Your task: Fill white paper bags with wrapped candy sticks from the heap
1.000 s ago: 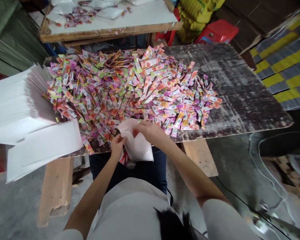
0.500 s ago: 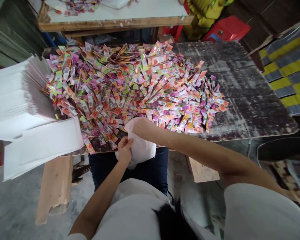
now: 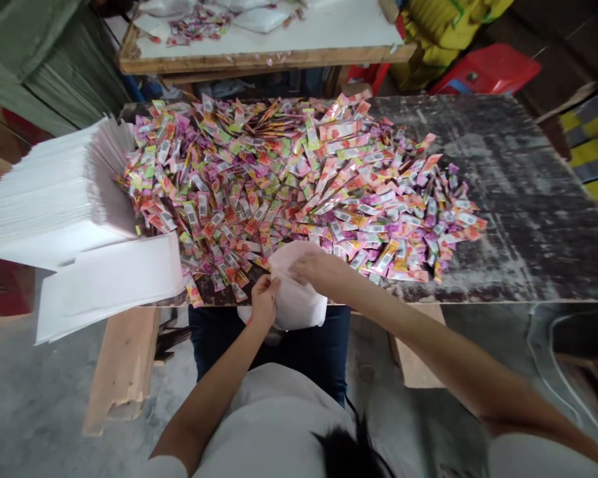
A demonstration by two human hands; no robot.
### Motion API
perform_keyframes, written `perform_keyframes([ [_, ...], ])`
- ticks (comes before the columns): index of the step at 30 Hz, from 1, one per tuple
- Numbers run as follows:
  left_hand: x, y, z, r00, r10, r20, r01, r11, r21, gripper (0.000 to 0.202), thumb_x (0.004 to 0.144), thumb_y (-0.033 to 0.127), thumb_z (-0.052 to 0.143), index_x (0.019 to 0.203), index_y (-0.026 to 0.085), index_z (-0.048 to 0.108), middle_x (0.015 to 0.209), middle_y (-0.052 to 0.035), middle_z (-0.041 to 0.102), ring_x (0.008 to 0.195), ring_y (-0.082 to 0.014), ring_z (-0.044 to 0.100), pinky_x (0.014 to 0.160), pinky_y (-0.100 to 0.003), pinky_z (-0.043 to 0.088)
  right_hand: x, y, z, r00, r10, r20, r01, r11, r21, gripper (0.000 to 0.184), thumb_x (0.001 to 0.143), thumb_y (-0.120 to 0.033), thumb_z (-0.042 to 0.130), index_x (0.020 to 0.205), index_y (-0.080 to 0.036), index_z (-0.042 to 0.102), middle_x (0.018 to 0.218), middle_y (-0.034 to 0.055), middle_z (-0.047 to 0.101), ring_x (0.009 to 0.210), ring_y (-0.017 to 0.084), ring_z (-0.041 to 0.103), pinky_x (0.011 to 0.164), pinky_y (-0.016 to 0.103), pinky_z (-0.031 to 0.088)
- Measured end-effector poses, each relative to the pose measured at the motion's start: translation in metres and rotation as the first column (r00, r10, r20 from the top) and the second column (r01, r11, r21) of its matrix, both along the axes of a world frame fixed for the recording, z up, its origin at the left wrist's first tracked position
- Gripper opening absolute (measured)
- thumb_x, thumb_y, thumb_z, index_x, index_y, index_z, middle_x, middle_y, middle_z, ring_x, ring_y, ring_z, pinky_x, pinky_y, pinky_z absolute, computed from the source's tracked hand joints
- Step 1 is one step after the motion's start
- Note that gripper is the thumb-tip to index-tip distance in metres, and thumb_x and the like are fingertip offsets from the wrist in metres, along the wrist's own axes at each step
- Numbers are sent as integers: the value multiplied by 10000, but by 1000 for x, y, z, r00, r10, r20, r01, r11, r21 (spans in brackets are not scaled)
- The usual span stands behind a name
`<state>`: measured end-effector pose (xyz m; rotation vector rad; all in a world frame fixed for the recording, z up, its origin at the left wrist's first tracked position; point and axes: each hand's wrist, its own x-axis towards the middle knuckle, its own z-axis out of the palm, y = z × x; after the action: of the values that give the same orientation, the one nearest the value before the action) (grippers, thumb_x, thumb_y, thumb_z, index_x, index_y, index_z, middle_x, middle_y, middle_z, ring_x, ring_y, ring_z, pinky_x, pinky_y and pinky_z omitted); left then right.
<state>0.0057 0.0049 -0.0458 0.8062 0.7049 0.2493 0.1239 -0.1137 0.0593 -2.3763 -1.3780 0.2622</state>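
Observation:
At the near edge of the table, my left hand (image 3: 265,299) pinches the left rim of a white bag (image 3: 299,309), which hangs partly over the edge above my lap. My right hand (image 3: 313,269) is at the bag's mouth, with its fingers bent downward against or just inside the opening. Blur and the bag keep me from seeing whether those fingers hold anything. Just beyond the bag spreads a wide heap of small colourful wrapped sachets (image 3: 259,179), pink, orange, purple and green.
On the left stands a thick stack of white paper bags (image 3: 54,199), with a few flat ones (image 3: 114,279) overhanging the dark worn table (image 3: 508,199). Behind is a white-topped table (image 3: 329,30) holding more sachets. A red plastic stool (image 3: 493,70) is at the far right.
My right hand has drawn partly out of the bag's mouth, so more of its fingers show. My left hand keeps its pinch on the rim. The camera view has shifted left.

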Motion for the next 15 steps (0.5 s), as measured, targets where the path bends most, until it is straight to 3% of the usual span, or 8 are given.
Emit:
perform_keyframes([
  [2, 2, 4, -1, 1000, 11, -4, -11, 1000, 22, 371, 529, 396, 843, 648, 177, 569, 609, 47, 567, 551, -71, 472, 573, -212, 390, 0, -24, -1, 984, -177, -34, 180, 964, 198, 144, 888, -263, 597, 1003, -227, 675, 989, 87, 698, 1005, 240, 627, 895, 398, 495],
  [4, 4, 8, -4, 1000, 4, -8, -3, 999, 51, 365, 541, 402, 835, 666, 182, 573, 634, 43, 584, 563, -77, 484, 583, -217, 399, -5, -44, -17, 904, -404, -141, 427, 825, 371, 329, 821, -393, 679, 1095, -218, 636, 1087, 115, 676, 1055, 277, 607, 918, 450, 488],
  [5, 5, 10, -6, 1000, -6, -9, 6, 998, 66, 358, 551, 403, 829, 671, 183, 574, 639, 43, 587, 566, -78, 486, 586, -219, 401, -10, -51, -31, 852, -469, -231, 523, 759, 388, 448, 751, -463, 732, 1103, -209, 623, 1084, 121, 674, 1028, 285, 613, 894, 458, 499],
  [7, 7, 14, -11, 1000, -14, -9, 15, 992, 122, 338, 582, 407, 812, 672, 182, 577, 632, 47, 581, 560, -77, 481, 580, -216, 392, -21, -58, -63, 740, -464, -487, 644, 699, 312, 555, 648, -562, 764, 1042, -197, 624, 960, 90, 694, 873, 254, 642, 784, 415, 533],
  [9, 10, 20, -18, 1000, -15, -11, 17, 978, 208, 321, 599, 404, 802, 670, 178, 587, 624, 50, 579, 559, -76, 478, 574, -211, 380, -31, -57, -95, 544, -413, -730, 749, 631, 201, 511, 661, -626, 701, 927, -196, 629, 797, 44, 688, 734, 212, 637, 694, 363, 535],
  [12, 12, 27, -33, 999, -15, -45, 27, 961, 277, 327, 563, 388, 816, 655, 169, 592, 618, 52, 584, 569, -76, 483, 580, -206, 374, -36, -56, -123, 277, -319, -906, 813, 581, 44, 482, 661, -637, 672, 830, -189, 612, 709, 28, 666, 669, 196, 628, 643, 330, 523],
  [13, 12, 29, -38, 997, -35, -71, 52, 964, 262, 340, 543, 387, 823, 647, 166, 587, 615, 52, 583, 569, -77, 486, 584, -208, 378, -35, -56, -127, 235, -326, -916, 800, 600, -8, 462, 662, -620, 676, 809, -188, 606, 690, 25, 657, 660, 197, 625, 630, 324, 518],
  [15, 13, 31, -47, 990, -98, -105, 118, 970, 213, 366, 519, 395, 832, 664, 161, 590, 630, 46, 597, 576, -84, 504, 598, -217, 396, -32, -60, -129, 265, -451, -852, 784, 616, -82, 384, 687, -554, 675, 783, -192, 591, 656, 14, 629, 656, 199, 609, 626, 323, 508],
])
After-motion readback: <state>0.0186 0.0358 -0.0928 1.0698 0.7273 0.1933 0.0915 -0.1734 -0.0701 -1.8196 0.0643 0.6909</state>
